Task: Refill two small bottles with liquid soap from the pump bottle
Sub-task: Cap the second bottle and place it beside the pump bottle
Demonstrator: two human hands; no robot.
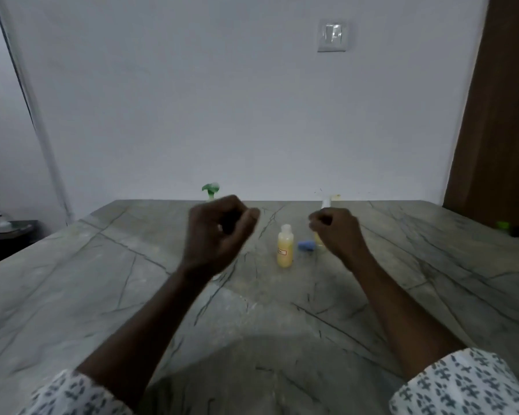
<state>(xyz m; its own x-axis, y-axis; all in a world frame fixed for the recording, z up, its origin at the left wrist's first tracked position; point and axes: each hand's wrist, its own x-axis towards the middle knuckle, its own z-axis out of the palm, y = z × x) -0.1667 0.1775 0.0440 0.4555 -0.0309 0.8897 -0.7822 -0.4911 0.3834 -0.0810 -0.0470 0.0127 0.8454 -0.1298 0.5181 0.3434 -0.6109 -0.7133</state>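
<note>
A small open bottle [285,248] of yellow soap stands upright on the marble table [132,295]. A blue cap [306,246] lies just to its right. My right hand [337,232] is curled round a second small yellow bottle [318,244], whose pale top [326,202] sticks out above the fingers. My left hand [219,232] is raised with curled fingers, and nothing shows inside them. Behind it stands the pump bottle; only its green pump head [211,190] is visible, the body is hidden.
A white wall runs along the table's far edge. A wooden door [498,115] is at the right, with a green item [503,225] near the table's right edge. A dark side table [9,232] with a small bottle stands at the far left.
</note>
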